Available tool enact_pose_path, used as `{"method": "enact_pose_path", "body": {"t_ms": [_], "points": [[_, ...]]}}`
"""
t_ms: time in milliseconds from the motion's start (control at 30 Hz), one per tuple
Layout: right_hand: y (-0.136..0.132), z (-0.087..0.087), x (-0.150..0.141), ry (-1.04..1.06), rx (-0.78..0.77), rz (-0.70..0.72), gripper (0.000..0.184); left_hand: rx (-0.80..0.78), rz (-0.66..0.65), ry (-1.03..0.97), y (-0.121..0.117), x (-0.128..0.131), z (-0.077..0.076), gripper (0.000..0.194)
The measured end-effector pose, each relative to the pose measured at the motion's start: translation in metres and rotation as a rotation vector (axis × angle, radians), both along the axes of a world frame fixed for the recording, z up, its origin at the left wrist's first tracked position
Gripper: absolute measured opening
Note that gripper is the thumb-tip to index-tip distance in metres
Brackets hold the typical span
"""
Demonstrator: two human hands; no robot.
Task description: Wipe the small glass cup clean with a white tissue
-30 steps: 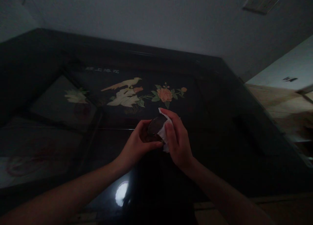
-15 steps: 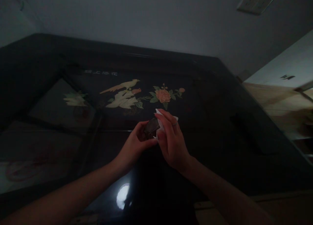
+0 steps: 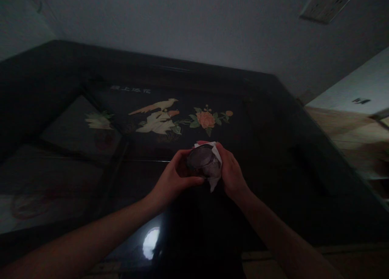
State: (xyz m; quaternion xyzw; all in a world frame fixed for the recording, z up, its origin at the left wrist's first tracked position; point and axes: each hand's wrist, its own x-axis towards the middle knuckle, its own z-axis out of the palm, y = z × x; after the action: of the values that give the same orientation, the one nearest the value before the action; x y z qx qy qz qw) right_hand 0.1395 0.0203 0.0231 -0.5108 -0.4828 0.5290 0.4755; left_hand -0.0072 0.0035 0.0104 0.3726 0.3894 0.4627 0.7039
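Between my hands is a clear glass cup, tilted so that its round rim faces me. My left hand curls round the cup's left side, thumb along the near side and fingers partly hidden behind it. A white tissue lies against the right side of the cup, one corner hanging down. My right hand is closed on the tissue and presses it to the glass; most of its fingertips are hidden behind the cup. Both hands are above a dark glossy table.
The tabletop bears a bird picture and an orange flower picture. A dark flat object lies at the right. Beyond the table stands a pale wall with a socket plate. Light reflects near the front edge.
My right hand has moved from over the cup's front to its right side, carrying the tissue. The cup's rim now shows more fully. The view has shifted slightly.
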Motion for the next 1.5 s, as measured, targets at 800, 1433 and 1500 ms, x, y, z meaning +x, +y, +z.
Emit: {"method": "enact_pose_path", "body": {"t_ms": [800, 1433, 1500], "points": [[-0.009, 0.003, 0.000, 0.005, 0.028, -0.029, 0.040, 0.093, -0.001, 0.048, -0.003, 0.000, -0.003, 0.063], [-0.014, -0.002, -0.003, -0.293, 0.458, -0.009, 0.039, 0.009, 0.074, -0.012, -0.001, 0.001, 0.000, 0.055], [-0.010, -0.003, -0.002, -0.155, 0.261, -0.035, 0.042, 0.026, 0.057, 0.012, -0.003, 0.001, 0.002, 0.056]]}}
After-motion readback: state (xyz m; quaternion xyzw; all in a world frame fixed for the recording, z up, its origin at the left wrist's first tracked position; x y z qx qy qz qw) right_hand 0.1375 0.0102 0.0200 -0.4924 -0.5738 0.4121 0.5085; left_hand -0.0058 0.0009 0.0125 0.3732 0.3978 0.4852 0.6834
